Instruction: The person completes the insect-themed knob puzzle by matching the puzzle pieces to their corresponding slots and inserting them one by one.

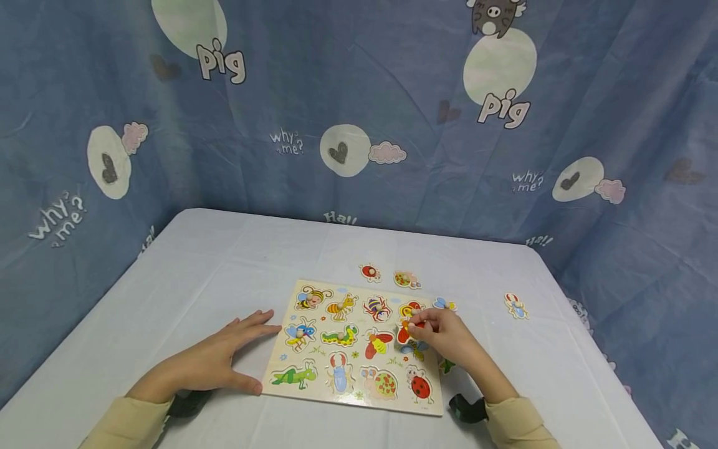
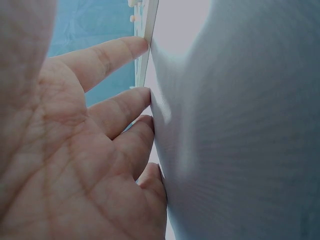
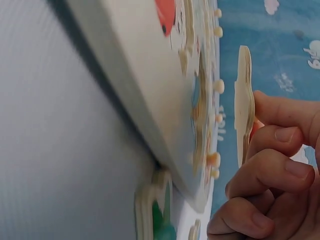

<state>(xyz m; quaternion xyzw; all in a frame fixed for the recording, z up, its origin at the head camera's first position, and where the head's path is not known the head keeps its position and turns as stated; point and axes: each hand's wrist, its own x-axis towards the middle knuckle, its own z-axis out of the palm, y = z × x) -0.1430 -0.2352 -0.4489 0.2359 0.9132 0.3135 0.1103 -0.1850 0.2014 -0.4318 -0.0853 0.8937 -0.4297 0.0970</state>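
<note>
The board (image 1: 321, 393) is holding several fitted pieces (image 1: 378, 308), loose pieces (image 1: 369, 272) are remaining, left grip (image 1: 215, 357) spread, right grip (image 1: 449, 337) pinching a red insect (image 1: 405, 330).

A thin, red-printed piece (image 3: 243, 95) is held nearly level above the flat, partly filled puzzle board (image 1: 321, 390).

Passable across the far left of the desk (image 1: 224, 249), back to the curtain (image 1: 252, 168). Blocked at the left edge of the board (image 1: 314, 391) by the left hand (image 1: 215, 358), above its right side by the right hand (image 1: 445, 333) and held piece (image 3: 243, 100); obstructed low by knobs (image 3: 218, 86), past the far edge by loose ladybug (image 1: 370, 272) and snail (image 1: 402, 279).
</note>
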